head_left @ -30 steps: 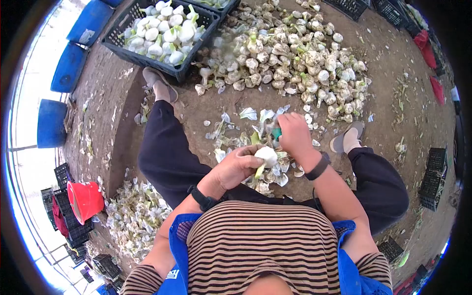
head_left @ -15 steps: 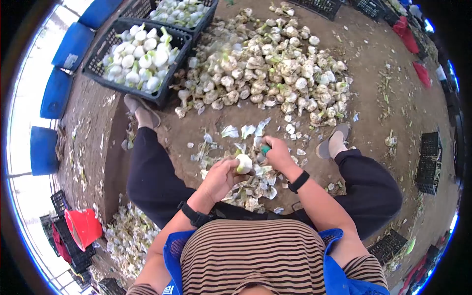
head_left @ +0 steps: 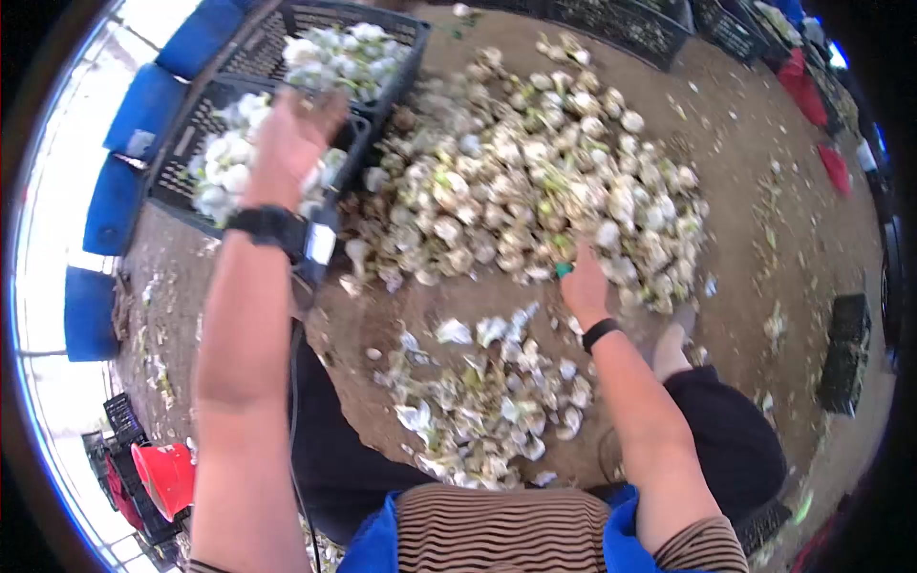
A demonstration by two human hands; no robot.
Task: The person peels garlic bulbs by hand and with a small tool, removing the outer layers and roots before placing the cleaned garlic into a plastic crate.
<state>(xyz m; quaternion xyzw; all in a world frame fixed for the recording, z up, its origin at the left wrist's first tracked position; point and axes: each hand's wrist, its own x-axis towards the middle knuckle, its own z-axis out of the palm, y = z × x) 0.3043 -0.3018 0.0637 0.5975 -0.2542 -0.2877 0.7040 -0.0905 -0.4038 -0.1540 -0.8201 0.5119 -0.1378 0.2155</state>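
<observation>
My left hand (head_left: 298,143), smeared by motion, is over the near black crate (head_left: 181,158) of peeled white garlic bulbs (head_left: 229,172). Whether its fingers hold anything is not clear. My right hand (head_left: 586,286) reaches to the front edge of a heap of untrimmed garlic bulbs (head_left: 497,191). A small green-handled tool (head_left: 564,271) is in its grip, mostly hidden by the fingers. The index finger points forward at the bulbs. Between my legs lies a scatter of garlic skins (head_left: 487,406).
Behind the near crate stands a second black crate (head_left: 415,48) of white garlic. Blue barrels (head_left: 91,313) line the left side, with a red bucket (head_left: 164,477) below them. More black crates (head_left: 621,29) stand at the back, and one (head_left: 845,353) at the right.
My left hand has gone from my lap to above the crate; the white bulb it held is no longer visible in it. My right hand has moved forward to the heap, keeping the green-handled tool.
</observation>
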